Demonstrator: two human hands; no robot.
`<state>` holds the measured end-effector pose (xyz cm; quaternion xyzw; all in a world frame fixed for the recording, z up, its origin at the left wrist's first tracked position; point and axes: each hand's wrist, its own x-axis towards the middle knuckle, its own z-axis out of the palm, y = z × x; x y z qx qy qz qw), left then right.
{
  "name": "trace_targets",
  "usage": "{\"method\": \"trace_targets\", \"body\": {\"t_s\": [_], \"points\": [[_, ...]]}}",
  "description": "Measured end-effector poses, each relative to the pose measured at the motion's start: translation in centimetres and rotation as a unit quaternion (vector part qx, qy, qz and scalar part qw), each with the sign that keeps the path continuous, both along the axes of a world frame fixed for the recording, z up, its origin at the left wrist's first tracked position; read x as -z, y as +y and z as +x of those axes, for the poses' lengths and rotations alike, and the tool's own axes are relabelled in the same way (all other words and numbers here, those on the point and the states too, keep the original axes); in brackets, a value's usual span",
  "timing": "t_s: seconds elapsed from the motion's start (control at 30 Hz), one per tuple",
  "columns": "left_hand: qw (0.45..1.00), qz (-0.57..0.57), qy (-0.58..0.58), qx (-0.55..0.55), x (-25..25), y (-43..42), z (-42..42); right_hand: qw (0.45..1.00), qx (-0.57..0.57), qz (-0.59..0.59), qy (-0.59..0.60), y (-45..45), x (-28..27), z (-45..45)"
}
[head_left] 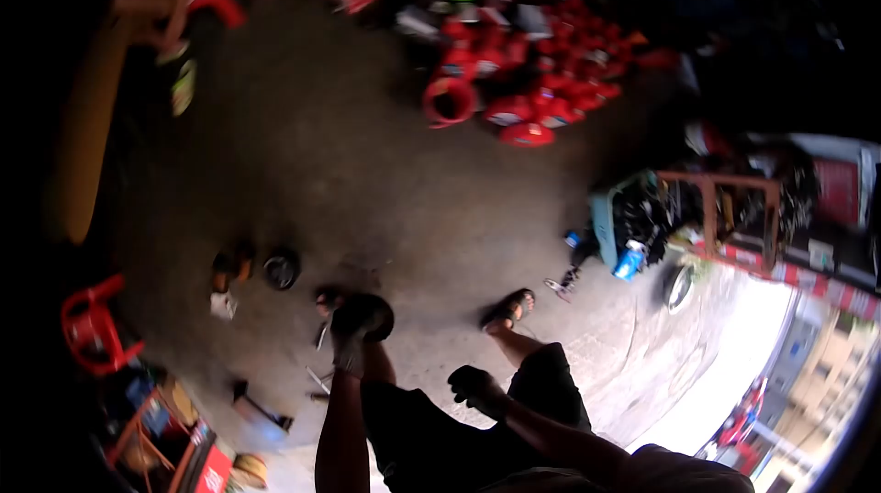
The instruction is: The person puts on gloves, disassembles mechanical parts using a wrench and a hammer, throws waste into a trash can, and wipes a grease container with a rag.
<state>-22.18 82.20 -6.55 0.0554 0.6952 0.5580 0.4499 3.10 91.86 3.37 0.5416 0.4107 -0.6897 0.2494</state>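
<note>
My left hand (pixel 349 346), in a greyish glove, is closed on a dark round wheel-like disc (pixel 372 317) held low in front of my left leg. The disc's face is too dark to make out. My right hand (pixel 477 389), in a dark glove, hangs in front of my right thigh with its fingers curled in; nothing shows in it. On the floor ahead and left of the disc lies a small black wheel (pixel 282 269). Thin metal tools (pixel 319 381) lie beside my left forearm.
Many red machine parts (pixel 551 80) are heaped at the far side. To the right stand a teal bin (pixel 603 227) of dark parts and a brown metal frame (pixel 725 183). A tyre (pixel 679 288) is near the bright doorway. At left are a red stool (pixel 96 326) and a hammer-like tool (pixel 262 406).
</note>
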Motion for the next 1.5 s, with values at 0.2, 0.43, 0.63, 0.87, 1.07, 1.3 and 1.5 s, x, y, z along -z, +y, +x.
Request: {"method": "trace_targets", "body": {"t_s": [0.2, 0.43, 0.63, 0.87, 1.07, 1.3, 1.5], "points": [[0.999, -0.029, -0.035, 0.009, 11.2, 10.6, 14.6, 0.994, 0.084, 0.062, 0.035, 14.6, -3.5, 14.1], [0.981, -0.035, -0.088, 0.170, 0.5, 37.6, 31.7, 0.777, -0.040, 0.625, 0.066, 25.0, -1.8, 36.9], [0.960, -0.124, -0.069, 0.242, 6.9, 52.4, 41.8, 0.818, 0.551, 0.126, -0.106, 26.5, -5.6, 44.3], [0.930, -0.011, -0.251, 0.268, 14.9, 68.1, 52.2, 0.725, 0.672, 0.046, -0.143, 26.0, -3.6, 43.1], [0.902, -0.092, -0.115, 0.406, 16.1, 79.0, 60.9, 0.723, 0.674, 0.107, -0.104, 27.5, 0.9, 38.3], [0.834, -0.186, 0.068, 0.515, 13.9, 87.4, 69.9, 0.791, 0.578, 0.181, -0.087, 32.6, 0.5, 35.6], [0.818, -0.200, 0.116, 0.527, 15.1, 91.2, 73.7, 0.798, 0.545, 0.224, -0.125, 36.7, -0.9, 35.6]]}}
